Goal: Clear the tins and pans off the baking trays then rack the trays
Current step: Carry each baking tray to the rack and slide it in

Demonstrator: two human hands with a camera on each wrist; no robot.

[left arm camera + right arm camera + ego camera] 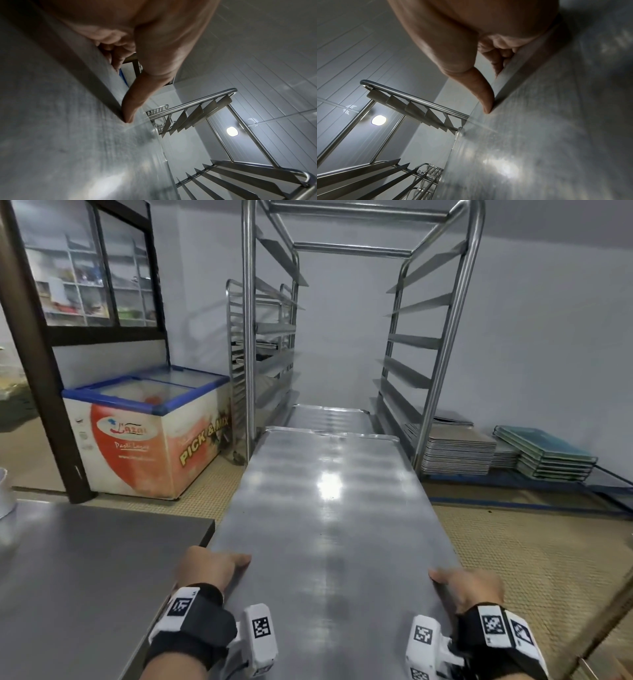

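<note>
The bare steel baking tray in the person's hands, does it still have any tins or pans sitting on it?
No: the bare steel baking tray shows only light glare, gripped at its side edges by the left hand and right hand.

The head view looks forward and down from above both hands, along the baking tray (329, 508) toward the tray rack (359, 320) beyond their fingertips, with the bench (85, 577) outside the left hand (209, 568). The left wrist view sits close behind that hand (137, 40), tilted upward along its thumb, tray (60, 135) beside it. The right wrist view mirrors this behind the right hand (462, 40). All three share the tray's surface (547, 135) and the rack's rails (419, 105).
</note>
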